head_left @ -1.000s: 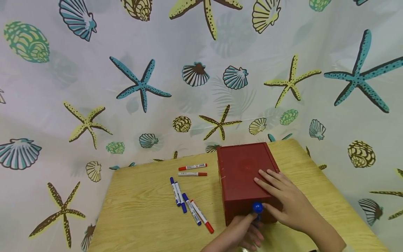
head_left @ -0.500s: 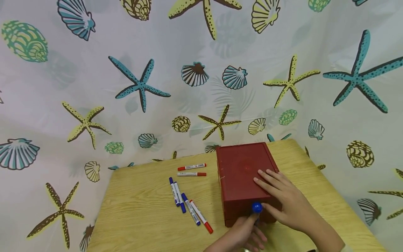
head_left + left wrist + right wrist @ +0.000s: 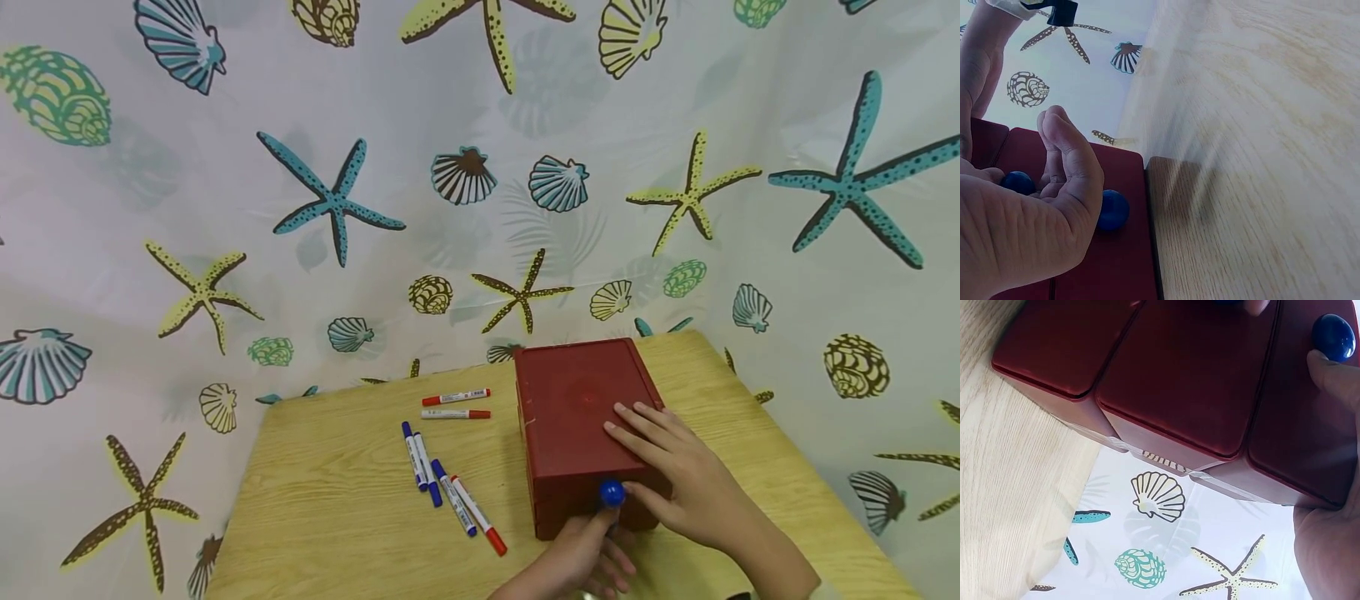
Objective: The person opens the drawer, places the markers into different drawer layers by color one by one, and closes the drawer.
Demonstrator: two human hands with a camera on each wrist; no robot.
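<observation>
A dark red drawer box [image 3: 581, 400] stands on the table, its drawer fronts level with one another in the right wrist view. Under the top blue knob [image 3: 612, 493] my left hand [image 3: 577, 554] pinches the middle blue knob [image 3: 1018, 182] between thumb and fingers. A lower blue knob [image 3: 1114, 210] shows beyond the curled fingers in the left wrist view. My right hand [image 3: 686, 467] lies with extended fingers on the box's top, towards its right front corner. Its thumb [image 3: 1330, 372] touches the top knob's edge.
Left of the box lie several whiteboard markers, among them a red-capped one [image 3: 456, 397] at the back, blue-capped ones [image 3: 414, 456], and a red-capped marker [image 3: 480, 517] near the box's front. A sheet with shells and starfish [image 3: 465, 100] hangs around the wooden table [image 3: 330, 500].
My left hand has shifted a little to the right, and its thumb now covers the middle knob in the head view. The right hand and the box stay put.
</observation>
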